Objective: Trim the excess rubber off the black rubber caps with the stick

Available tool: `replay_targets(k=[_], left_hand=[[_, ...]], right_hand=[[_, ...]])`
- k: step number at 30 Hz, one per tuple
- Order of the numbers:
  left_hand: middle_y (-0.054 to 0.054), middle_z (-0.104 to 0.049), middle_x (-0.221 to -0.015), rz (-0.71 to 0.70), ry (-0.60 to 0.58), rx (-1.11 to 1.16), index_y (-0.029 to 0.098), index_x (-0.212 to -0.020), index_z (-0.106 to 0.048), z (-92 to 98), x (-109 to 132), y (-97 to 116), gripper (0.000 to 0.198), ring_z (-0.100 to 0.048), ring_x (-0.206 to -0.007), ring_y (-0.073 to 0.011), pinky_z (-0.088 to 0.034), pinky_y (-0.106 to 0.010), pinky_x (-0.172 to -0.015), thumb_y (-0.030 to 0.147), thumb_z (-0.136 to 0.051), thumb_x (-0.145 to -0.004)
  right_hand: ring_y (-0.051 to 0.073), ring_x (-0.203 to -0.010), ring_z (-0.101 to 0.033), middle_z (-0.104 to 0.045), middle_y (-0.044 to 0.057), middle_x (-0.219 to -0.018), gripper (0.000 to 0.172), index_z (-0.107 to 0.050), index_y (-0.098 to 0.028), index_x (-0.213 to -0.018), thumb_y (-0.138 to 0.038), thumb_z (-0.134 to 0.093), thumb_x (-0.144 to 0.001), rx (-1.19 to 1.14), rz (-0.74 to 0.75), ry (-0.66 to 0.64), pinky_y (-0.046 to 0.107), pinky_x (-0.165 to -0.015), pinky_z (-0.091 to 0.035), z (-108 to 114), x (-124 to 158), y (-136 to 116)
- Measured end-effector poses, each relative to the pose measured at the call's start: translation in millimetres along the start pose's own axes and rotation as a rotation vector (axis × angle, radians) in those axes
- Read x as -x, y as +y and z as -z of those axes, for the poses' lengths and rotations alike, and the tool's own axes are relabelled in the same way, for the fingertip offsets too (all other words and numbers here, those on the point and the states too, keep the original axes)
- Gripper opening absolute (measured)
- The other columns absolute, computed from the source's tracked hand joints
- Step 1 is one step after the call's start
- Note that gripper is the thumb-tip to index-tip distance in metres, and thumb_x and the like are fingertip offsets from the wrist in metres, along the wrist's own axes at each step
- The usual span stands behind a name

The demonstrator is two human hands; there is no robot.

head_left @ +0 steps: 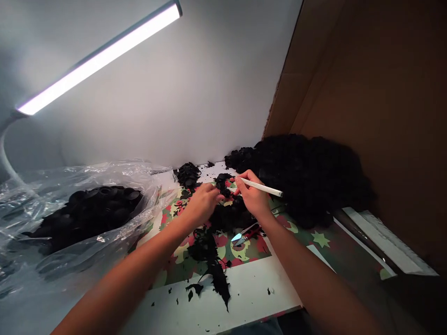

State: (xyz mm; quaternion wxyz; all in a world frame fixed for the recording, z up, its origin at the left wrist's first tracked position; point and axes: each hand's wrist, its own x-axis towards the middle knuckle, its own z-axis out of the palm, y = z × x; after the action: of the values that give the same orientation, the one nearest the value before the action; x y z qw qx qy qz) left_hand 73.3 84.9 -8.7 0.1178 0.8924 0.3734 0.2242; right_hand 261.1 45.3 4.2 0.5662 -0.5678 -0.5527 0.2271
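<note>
Two hands are working over a worktop (244, 298) covered by a patterned sheet (251, 249). Left hand (202, 202) is closing its fingers on a small black piece (222, 182) at the middle of the sheet. Right hand (253, 195) is gripping a thin white tool (261, 187) like a pen, its tip pointing toward that same piece. Black trimmings (209, 256) are lying in a trail beneath the hands. Red-handled cutter (246, 235) is resting on the sheet just beside the right wrist. Large black heap (307, 177) is sitting against the cardboard wall (366, 93). Clear plastic bag (52, 218) is holding black discs (101, 204) at left. Lamp bar (101, 56) is glowing overhead.
</note>
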Motion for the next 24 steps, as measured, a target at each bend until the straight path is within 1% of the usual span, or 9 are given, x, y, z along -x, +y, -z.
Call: replay_targets(k=[2,4,7,9,11,14,15,19,24], left_hand=[[-0.006,-0.066,-0.104,-0.127,-0.102,0.069,0.023,-0.098,-0.072,-1.7,13,19,0.013,-0.063,-0.099,-0.0212,-0.051,-0.032,-0.092,0.031,-0.062,-0.095],[-0.007,-0.064,-0.110,-0.195,-0.173,0.140,0.024,-0.111,-0.070,2.1,27,26,0.021,-0.063,-0.104,-0.0238,-0.052,-0.035,-0.093,0.030,-0.069,-0.090],[-0.006,-0.061,-0.108,-0.122,-0.272,0.172,0.027,-0.117,-0.070,15.9,46,18,0.028,-0.065,-0.090,-0.0220,-0.053,-0.035,-0.083,0.031,-0.069,-0.090],[-0.004,-0.060,-0.103,-0.087,-0.333,0.145,0.027,-0.115,-0.071,26.2,58,10,0.029,-0.063,-0.083,-0.0205,-0.052,-0.033,-0.077,0.033,-0.070,-0.088],[-0.005,-0.059,-0.100,-0.048,-0.278,0.083,0.026,-0.105,-0.074,34.1,68,3,0.023,-0.060,-0.088,-0.0232,-0.050,-0.036,-0.080,0.034,-0.073,-0.084],[-0.006,-0.059,-0.100,0.076,-0.045,0.067,0.023,-0.083,-0.071,40.8,81,-3,0.008,-0.055,-0.098,-0.0267,-0.047,-0.042,-0.090,0.029,-0.075,-0.081],[-0.006,-0.060,-0.101,0.118,0.016,0.110,0.022,-0.076,-0.068,42.3,85,-5,0.009,-0.055,-0.100,-0.0268,-0.045,-0.043,-0.092,0.028,-0.074,-0.080],[-0.006,-0.064,-0.099,0.277,0.117,0.481,0.018,-0.065,-0.059,46.5,93,-13,0.025,-0.058,-0.101,-0.0251,-0.046,-0.039,-0.091,0.031,-0.072,-0.082],[-0.002,-0.061,-0.080,0.432,0.236,0.944,0.017,-0.062,-0.053,46.1,98,-7,0.037,-0.059,-0.077,-0.0172,-0.047,-0.026,-0.065,0.039,-0.079,-0.077]], right_hand=[[0.017,-0.057,-0.065,-0.072,0.001,-0.078,0.027,-0.053,-0.024,-0.083,-0.049,-0.053,-0.094,-0.002,0.000,-0.004,0.027,-0.055,-0.047,0,-1,2],[0.016,-0.056,-0.064,-0.071,0.001,-0.078,0.027,-0.052,-0.024,-0.083,-0.048,-0.052,-0.095,-0.005,0.001,-0.026,0.027,-0.056,-0.047,-1,0,2],[0.016,-0.058,-0.065,-0.070,0.000,-0.075,0.026,-0.051,-0.024,-0.081,-0.046,-0.052,-0.096,-0.010,0.012,-0.076,0.027,-0.058,-0.048,-4,6,-4],[0.016,-0.059,-0.066,-0.069,-0.001,-0.071,0.026,-0.051,-0.024,-0.080,-0.044,-0.053,-0.096,-0.016,0.023,-0.117,0.027,-0.059,-0.049,-7,11,-10],[0.016,-0.056,-0.063,-0.065,-0.003,-0.063,0.024,-0.052,-0.024,-0.079,-0.042,-0.055,-0.096,-0.017,0.032,-0.162,0.026,-0.057,-0.047,-11,17,-15],[0.016,-0.056,-0.061,-0.063,-0.004,-0.059,0.023,-0.055,-0.024,-0.081,-0.041,-0.055,-0.096,-0.052,0.027,-0.265,0.027,-0.057,-0.046,-18,28,-19],[0.017,-0.060,-0.062,-0.064,-0.003,-0.063,0.022,-0.056,-0.024,-0.082,-0.041,-0.056,-0.096,-0.076,0.019,-0.310,0.027,-0.059,-0.047,-20,31,-19],[0.019,-0.080,-0.067,-0.070,0.002,-0.087,0.021,-0.063,-0.022,-0.087,-0.041,-0.058,-0.095,-0.203,-0.031,-0.478,0.030,-0.071,-0.053,-30,43,-20],[0.018,-0.082,-0.062,-0.071,0.003,-0.101,0.021,-0.064,-0.022,-0.088,-0.041,-0.058,-0.096,-0.277,-0.059,-0.510,0.030,-0.075,-0.051,-41,59,-28]])
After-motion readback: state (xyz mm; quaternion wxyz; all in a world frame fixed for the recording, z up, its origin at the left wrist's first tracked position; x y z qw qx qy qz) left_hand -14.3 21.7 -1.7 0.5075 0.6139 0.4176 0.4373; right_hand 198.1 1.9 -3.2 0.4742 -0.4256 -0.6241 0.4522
